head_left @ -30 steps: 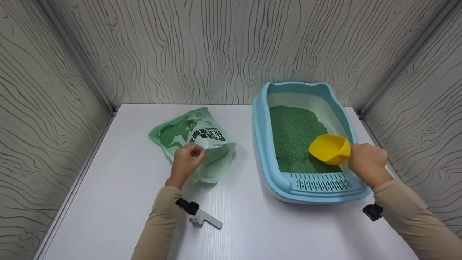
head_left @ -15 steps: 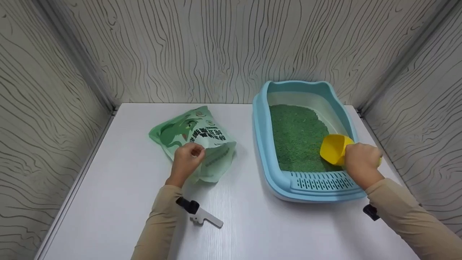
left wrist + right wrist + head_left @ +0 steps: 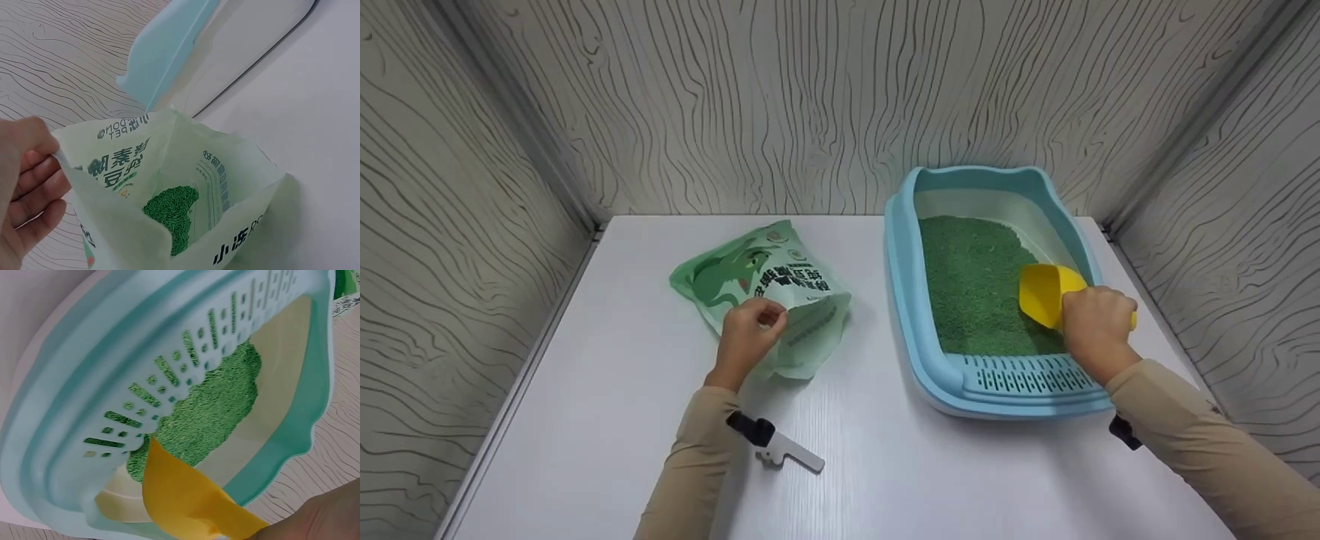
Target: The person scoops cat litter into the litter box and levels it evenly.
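My left hand (image 3: 748, 335) pinches the rim of a green bag of cat litter (image 3: 769, 270) between thumb and forefinger. The mouth of the bag stands open, and in the left wrist view green pellets (image 3: 174, 214) lie inside it. My right hand (image 3: 1099, 330) grips the handle of a yellow scoop (image 3: 1041, 296), tilted over the right front part of a blue litter box (image 3: 911, 300). Green litter (image 3: 975, 277) covers much of the box's floor. Whether the scoop holds any litter cannot be seen.
A small grey-white scoop-like tool (image 3: 795, 452) lies on the white table (image 3: 870, 465) near my left wrist. The box has a slotted front ledge (image 3: 1027, 377). Wood-patterned walls (image 3: 840, 97) enclose the table at the back and both sides.
The right hand has moved to the left with the scoop, whose bowl has turned onto its side over the litter. The left hand and the bag have stayed in place.
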`<state>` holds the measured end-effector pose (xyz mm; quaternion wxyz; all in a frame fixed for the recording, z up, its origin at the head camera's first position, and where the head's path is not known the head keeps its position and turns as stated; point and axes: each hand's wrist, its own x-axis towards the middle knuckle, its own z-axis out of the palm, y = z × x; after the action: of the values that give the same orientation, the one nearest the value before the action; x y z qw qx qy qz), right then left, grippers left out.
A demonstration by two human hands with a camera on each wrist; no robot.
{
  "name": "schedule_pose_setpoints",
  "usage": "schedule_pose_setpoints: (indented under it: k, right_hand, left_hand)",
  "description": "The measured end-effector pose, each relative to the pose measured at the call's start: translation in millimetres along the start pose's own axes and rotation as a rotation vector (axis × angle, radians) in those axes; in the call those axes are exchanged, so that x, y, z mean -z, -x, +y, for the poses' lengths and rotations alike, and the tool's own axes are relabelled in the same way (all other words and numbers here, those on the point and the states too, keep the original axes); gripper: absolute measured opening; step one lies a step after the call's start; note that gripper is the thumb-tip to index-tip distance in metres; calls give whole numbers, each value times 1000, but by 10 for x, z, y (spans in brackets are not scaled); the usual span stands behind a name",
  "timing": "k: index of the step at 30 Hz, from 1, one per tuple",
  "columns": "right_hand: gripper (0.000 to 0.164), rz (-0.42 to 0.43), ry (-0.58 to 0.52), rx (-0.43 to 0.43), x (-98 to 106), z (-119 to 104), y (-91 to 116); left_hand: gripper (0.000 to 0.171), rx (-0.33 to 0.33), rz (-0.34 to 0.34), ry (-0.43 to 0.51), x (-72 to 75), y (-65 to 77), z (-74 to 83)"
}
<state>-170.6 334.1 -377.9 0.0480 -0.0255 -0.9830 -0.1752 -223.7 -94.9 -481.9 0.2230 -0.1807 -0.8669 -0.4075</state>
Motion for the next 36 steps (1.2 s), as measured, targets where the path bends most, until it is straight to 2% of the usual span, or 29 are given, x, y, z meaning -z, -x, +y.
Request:
schedule_pose_setpoints:
  k: [6,12,19,26,36]
  right_hand:
    - [16,-39,9,-1,-39,20,-6]
    - [18,-21,-81,-23,13,51,25]
    - [20,-66,-174,-36,28,53,69]
    - [20,-96,-177,-14,14,72,120]
    - [23,-138,-186,-40,29,223,98]
  left_hand:
    - [6,-1,-4,11,-3,0,-13]
    - [5,13,-15,21,4,16,-26]
    - [6,-7,7,42,-8,25,-34]
    - [3,16,-7,47,7,16,-24]
    - [4,13,-2,55,9,17,-9]
